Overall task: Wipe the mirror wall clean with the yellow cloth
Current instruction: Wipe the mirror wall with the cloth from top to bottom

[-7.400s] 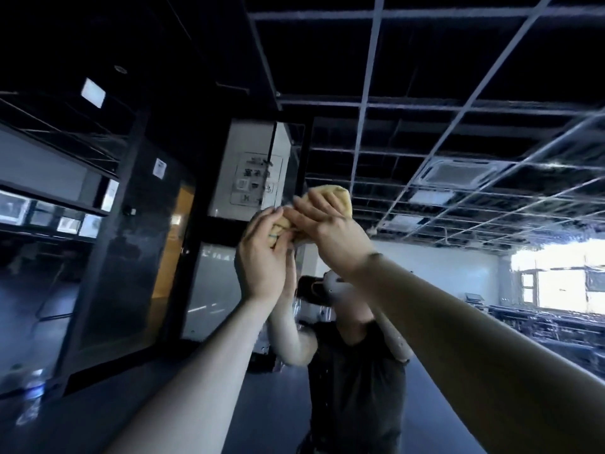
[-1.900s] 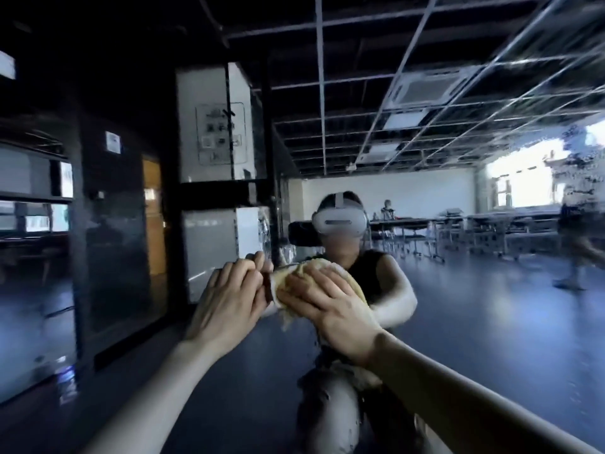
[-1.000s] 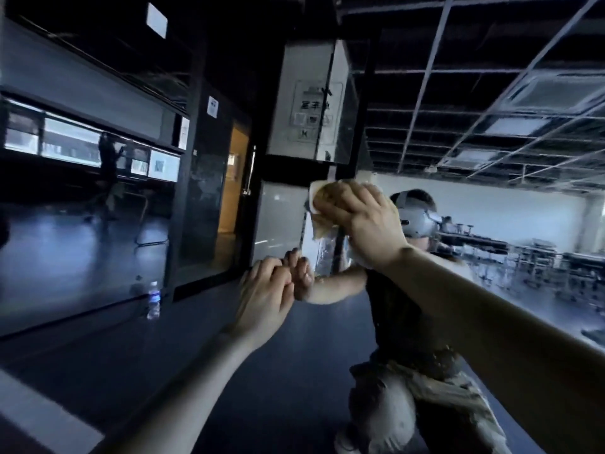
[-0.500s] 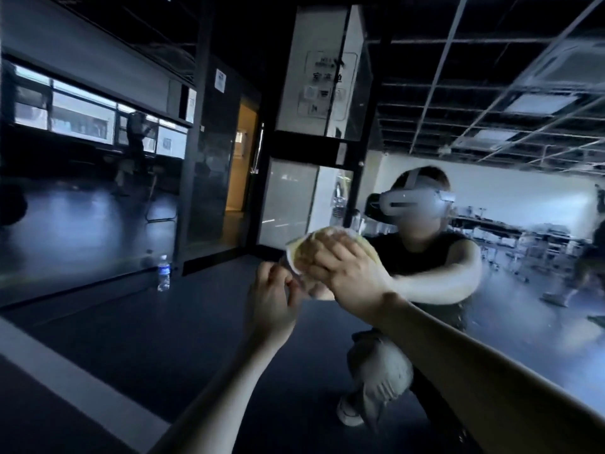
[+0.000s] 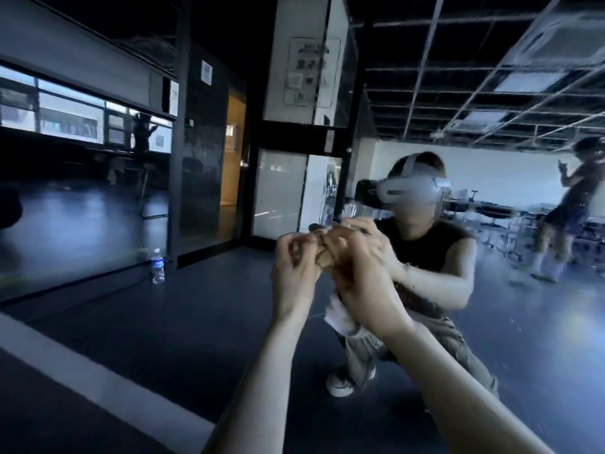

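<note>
Well, the mirror wall (image 5: 523, 306) is taking up nearly everything in front of the person, and it is giving back the dim hall, the ceiling grid and their own crouched reflection (image 5: 422, 257) in a white headset. They are squatting low, I'd say, because they are working a lower stretch of the glass and want their arms level with it. Another person (image 5: 569, 208) is showing far off to the right in the glass, well apart from the work. Both bare arms are reaching forward and meeting their mirrored twins at the surface. The right hand (image 5: 363, 280) is gripping the yellow cloth (image 5: 322, 257), fingers curled over it and pushing it against the glass, likely so the palm's weight is going into the wipe. The left hand (image 5: 294, 273) is sitting just beside it with its fingers bent toward the cloth's edge; it is too blurred for me to tell whether it is pinching the cloth or only steadying beside it. Only a small bunched part of the cloth is showing between the two hands, right at the glass. A water bottle (image 5: 158, 266) is standing on the floor away to the left, clear of the wiping.
</note>
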